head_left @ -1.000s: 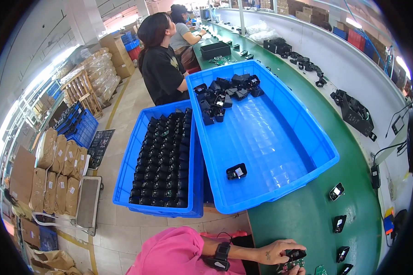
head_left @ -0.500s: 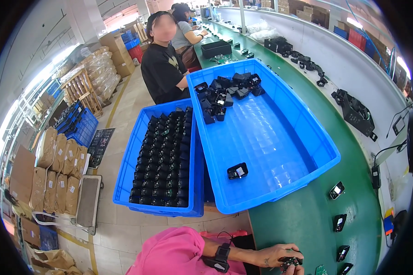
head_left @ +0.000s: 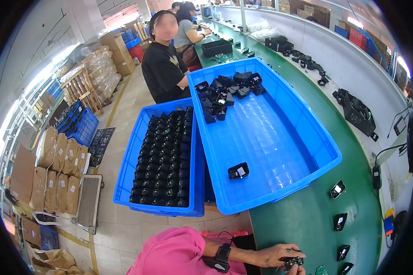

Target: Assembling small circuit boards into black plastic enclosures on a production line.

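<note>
At the lower edge, over the green bench (head_left: 280, 220), my left hand (head_left: 273, 256) is closed around a small black housing with a green circuit board (head_left: 291, 262). Only the fingertips of my right hand (head_left: 298, 270) show, pressed against the same housing from the near side; the rest is cut off by the picture's edge. A pink sleeve and a black strapped device (head_left: 221, 259) are on my left arm. Just right of my hands lies a loose green circuit board (head_left: 321, 270). Several black housings, such as this one (head_left: 340, 222), stand in a row farther right.
A large blue bin (head_left: 280, 195) juts over the bench, with a heap of black housings (head_left: 222, 91) and a single one nearer. Left of it, another blue bin (head_left: 124, 183) holds rows of black housings. A co-worker (head_left: 163, 73) stands beyond the bins. Cables hang at the right wall.
My hands remain on the housing, with only a slight shift of the fingers; its green board shows a little more. Co-workers farther back have moved slightly.
</note>
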The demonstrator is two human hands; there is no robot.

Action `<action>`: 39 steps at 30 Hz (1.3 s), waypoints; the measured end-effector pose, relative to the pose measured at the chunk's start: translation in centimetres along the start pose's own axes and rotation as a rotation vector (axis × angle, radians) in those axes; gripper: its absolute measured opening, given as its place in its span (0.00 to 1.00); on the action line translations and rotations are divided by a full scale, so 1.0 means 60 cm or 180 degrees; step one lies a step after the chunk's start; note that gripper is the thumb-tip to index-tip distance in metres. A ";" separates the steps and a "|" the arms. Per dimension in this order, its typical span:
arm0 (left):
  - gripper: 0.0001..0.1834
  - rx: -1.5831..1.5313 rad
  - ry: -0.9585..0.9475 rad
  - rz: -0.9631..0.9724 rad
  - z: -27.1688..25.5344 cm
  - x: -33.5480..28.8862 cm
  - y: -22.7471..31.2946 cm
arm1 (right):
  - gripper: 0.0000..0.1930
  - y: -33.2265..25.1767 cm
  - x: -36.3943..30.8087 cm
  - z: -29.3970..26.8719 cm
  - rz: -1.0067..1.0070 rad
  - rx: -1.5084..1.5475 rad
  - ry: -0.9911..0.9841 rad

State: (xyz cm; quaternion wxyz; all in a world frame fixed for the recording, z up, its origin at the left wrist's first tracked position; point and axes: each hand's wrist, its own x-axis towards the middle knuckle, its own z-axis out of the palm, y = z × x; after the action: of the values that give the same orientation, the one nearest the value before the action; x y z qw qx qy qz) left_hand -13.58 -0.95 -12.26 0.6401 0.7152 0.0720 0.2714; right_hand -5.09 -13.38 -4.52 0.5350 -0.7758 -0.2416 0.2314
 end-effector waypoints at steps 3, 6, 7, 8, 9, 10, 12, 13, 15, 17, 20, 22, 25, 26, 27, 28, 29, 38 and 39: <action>0.29 0.0037 0.0056 0.0063 0.001 -0.002 0.002 | 0.13 0.002 0.001 0.000 0.0079 0.0151 0.0063; 0.30 0.0114 0.0050 0.0025 0.008 -0.004 -0.007 | 0.14 -0.006 -0.002 0.006 0.0120 -0.0283 0.0306; 0.30 0.0068 0.0119 -0.0031 0.010 -0.003 -0.006 | 0.14 -0.008 -0.002 0.007 -0.0175 -0.0525 0.0406; 0.30 0.0024 0.0186 -0.0087 0.011 -0.003 -0.005 | 0.14 -0.010 -0.003 0.008 -0.0471 -0.0766 0.0506; 0.30 0.0020 0.0185 -0.0090 0.010 -0.003 -0.004 | 0.14 -0.013 -0.003 0.009 -0.0467 -0.0769 0.0507; 0.29 -0.0018 0.0176 -0.0118 0.005 -0.002 0.007 | 0.14 -0.018 -0.004 0.009 -0.0334 -0.0742 0.0421; 0.28 -0.0055 0.0168 -0.0148 0.004 -0.002 0.009 | 0.15 -0.025 -0.005 0.008 -0.0200 -0.0714 0.0334; 0.27 0.0064 0.0199 0.0035 0.008 -0.001 0.000 | 0.15 -0.028 -0.006 0.007 -0.0150 -0.0780 0.0207; 0.26 0.0183 0.0234 0.0221 0.010 -0.001 -0.009 | 0.16 -0.028 -0.006 0.002 -0.0102 -0.0847 0.0077; 0.28 0.0218 0.0331 0.0536 0.010 -0.001 -0.012 | 0.18 -0.020 -0.003 -0.007 -0.0102 -0.0756 -0.0223; 0.28 0.0183 0.0266 0.0430 0.012 -0.003 -0.016 | 0.19 -0.036 -0.007 -0.003 -0.0202 -0.0897 -0.0272; 0.28 0.0115 0.0168 0.0220 0.010 -0.004 -0.018 | 0.19 -0.039 -0.007 -0.001 -0.0171 -0.0887 -0.0319; 0.29 0.0069 0.0117 0.0061 0.011 -0.002 -0.019 | 0.19 -0.031 -0.007 0.004 -0.0424 -0.1107 -0.0259; 0.29 0.0087 0.0164 0.0108 0.013 -0.002 -0.020 | 0.19 -0.024 -0.009 0.005 -0.0278 -0.1092 -0.0192; 0.29 0.0087 0.0167 0.0110 0.013 -0.002 -0.020 | 0.19 -0.020 -0.010 0.008 -0.0133 -0.1078 -0.0126; 0.29 0.0076 0.0187 0.0154 0.012 -0.002 -0.017 | 0.19 -0.019 -0.012 0.012 -0.0131 -0.1080 -0.0126; 0.29 0.0065 0.0207 0.0198 0.011 -0.002 -0.013 | 0.18 -0.019 -0.015 0.018 -0.0303 -0.1035 -0.0009; 0.33 -0.0234 0.0231 -0.0181 -0.003 0.000 0.029 | 0.19 -0.030 -0.008 0.017 -0.0228 -0.1239 -0.0003; 0.33 -0.0236 0.0229 -0.0182 -0.005 0.001 0.029 | 0.19 -0.035 -0.008 0.018 -0.0093 -0.1137 0.0021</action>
State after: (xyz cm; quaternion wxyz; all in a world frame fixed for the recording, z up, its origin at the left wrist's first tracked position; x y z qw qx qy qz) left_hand -14.11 -0.96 -10.55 0.6706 0.6784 0.1053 0.2810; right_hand -6.39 -12.25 -2.87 0.3928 -0.8556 -0.2884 0.1745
